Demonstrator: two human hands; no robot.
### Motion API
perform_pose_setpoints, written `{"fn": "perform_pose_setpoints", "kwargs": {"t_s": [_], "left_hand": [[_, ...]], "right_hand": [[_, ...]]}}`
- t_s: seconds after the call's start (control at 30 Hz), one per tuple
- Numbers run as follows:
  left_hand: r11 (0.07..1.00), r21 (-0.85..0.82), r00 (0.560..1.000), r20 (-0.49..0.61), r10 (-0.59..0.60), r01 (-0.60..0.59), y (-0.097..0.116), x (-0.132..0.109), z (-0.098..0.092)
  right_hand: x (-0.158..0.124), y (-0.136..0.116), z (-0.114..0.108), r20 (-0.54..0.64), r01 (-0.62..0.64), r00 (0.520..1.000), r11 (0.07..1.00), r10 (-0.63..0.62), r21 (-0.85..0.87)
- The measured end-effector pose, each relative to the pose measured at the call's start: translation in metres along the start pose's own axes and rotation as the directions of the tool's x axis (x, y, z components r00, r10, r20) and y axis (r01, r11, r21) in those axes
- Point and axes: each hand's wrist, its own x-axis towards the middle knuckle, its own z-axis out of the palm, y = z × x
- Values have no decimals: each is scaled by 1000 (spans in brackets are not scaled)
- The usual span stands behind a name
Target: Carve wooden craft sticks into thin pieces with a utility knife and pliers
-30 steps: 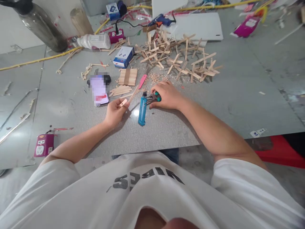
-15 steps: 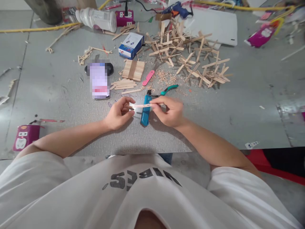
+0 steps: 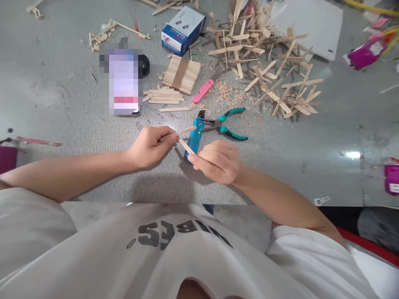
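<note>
My left hand (image 3: 154,146) pinches a wooden craft stick (image 3: 187,130) whose free end points right over a blue-handled tool (image 3: 195,135). A second craft stick (image 3: 186,146) slants between the left fingertips and my right hand (image 3: 218,162), which is closed on its lower end. The two sticks come close at the left fingertips; whether they touch is hard to tell. Beneath them the blue tool lies on the table, its kind unclear. Needle-nose pliers (image 3: 220,124) with teal handles lie open just beyond the right hand.
Loose craft sticks (image 3: 165,96) and a banded bundle (image 3: 182,74) lie ahead. Beside them are a pink-handled knife (image 3: 203,91), wood shavings (image 3: 230,93) and a blue-white box (image 3: 183,31). Crossed-stick pieces (image 3: 264,74) pile up at back right. A blurred phone (image 3: 124,83) stands left.
The view has shifted closer to the table. My hands have drawn the sticks into an angle, where they looked like one straight line before; the right hand has turned and lowered.
</note>
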Motion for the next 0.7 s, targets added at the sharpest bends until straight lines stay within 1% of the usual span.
{"fn": "perform_pose_setpoints", "kwargs": {"t_s": [0.13, 0.23, 0.37, 0.47, 0.53, 0.63, 0.7], "left_hand": [[999, 43, 999, 13, 31, -32, 1, -1, 0], [995, 84, 998, 22, 51, -53, 0, -2, 1], [983, 123, 990, 55, 129, -134, -2, -3, 1], [961, 187, 978, 59, 198, -206, -4, -4, 1], [929, 228, 957, 73, 281, -290, -6, -4, 2], [859, 242, 892, 100, 440, -451, -11, -4, 3], [833, 208, 858, 106, 502, -513, -13, -4, 3]], "right_hand": [[-2, 4, 0, 8, -1, 1000, 997, 2, -80], [0, 4, 2, 38, -16, 999, 993, 21, -119], [2, 3, 3, 71, -42, 996, 989, 52, -141], [2, 4, 3, 97, -24, 994, 986, 40, -166], [2, 4, 2, 109, -5, 994, 984, 25, -178], [1, 5, 2, 129, 1, 991, 982, 24, -191], [-1, 5, 3, 159, -7, 986, 974, 43, -225]]}}
